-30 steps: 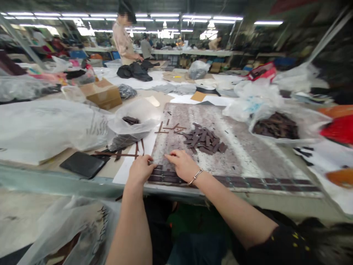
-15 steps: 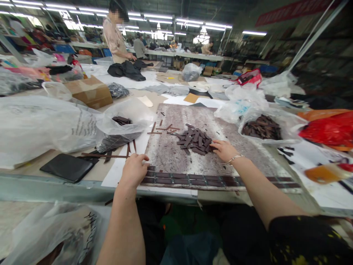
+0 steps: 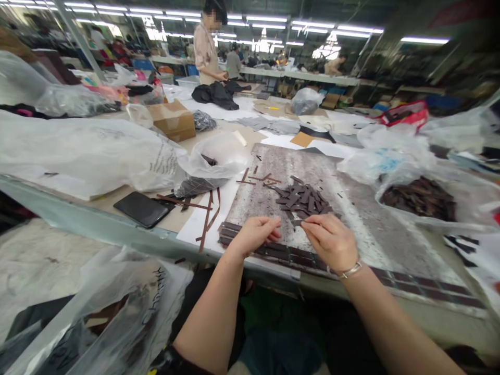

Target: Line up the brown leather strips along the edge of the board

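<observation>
A heap of short dark brown strips (image 3: 302,198) lies on a worn, stained board (image 3: 351,208). My right hand (image 3: 330,239) pinches a small dark strip (image 3: 297,222) just in front of the heap. My left hand (image 3: 258,235) is closed near the board's front left part; its fingertips are partly hidden, and I cannot make out what they hold. Rows of dark pieces (image 3: 299,256) run along the board's front edge, partly under both hands. Thin brown strips (image 3: 250,178) lie loose left of the heap.
A black tablet-like object (image 3: 142,208) lies at the left near the table edge. Plastic bags with dark pieces stand left (image 3: 211,166) and right (image 3: 420,200). Another bag (image 3: 117,312) is at the lower left. A person (image 3: 209,47) stands across the table.
The view has turned left. My right hand has drawn back from the heap toward my left hand and now has a strip in its fingertips. My left hand has moved rightward along the rows.
</observation>
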`<state>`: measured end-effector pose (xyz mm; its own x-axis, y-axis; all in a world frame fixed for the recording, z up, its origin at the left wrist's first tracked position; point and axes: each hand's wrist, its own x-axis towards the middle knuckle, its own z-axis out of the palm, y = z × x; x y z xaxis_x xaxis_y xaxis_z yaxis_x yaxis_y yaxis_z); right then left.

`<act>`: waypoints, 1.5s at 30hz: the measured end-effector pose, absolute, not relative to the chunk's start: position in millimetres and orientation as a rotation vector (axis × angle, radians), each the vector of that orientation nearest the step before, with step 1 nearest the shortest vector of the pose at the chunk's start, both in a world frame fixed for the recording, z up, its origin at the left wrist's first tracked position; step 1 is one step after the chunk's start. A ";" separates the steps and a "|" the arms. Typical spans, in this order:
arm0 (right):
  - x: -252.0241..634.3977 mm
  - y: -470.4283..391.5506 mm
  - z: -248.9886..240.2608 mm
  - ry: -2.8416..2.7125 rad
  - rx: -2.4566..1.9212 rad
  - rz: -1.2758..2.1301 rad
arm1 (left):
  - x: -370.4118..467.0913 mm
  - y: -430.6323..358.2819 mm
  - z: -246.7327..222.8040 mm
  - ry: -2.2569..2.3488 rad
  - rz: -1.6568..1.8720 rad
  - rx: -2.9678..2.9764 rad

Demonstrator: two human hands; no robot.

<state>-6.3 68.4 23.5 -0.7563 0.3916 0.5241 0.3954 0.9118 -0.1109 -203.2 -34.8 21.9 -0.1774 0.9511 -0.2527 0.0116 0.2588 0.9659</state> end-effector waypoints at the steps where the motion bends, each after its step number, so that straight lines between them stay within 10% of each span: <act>1: -14.0 60.6 23.2 -2.532 -0.534 0.010 | -201.7 -33.3 19.2 1.419 1.140 0.921; 18: -93.5 52.7 18.0 -2.668 -0.963 1.142 | -268.3 -58.8 7.4 2.172 0.900 1.395; 45: -136.6 51.3 6.7 -2.878 -1.239 0.983 | -265.9 -58.8 4.8 2.411 0.387 1.520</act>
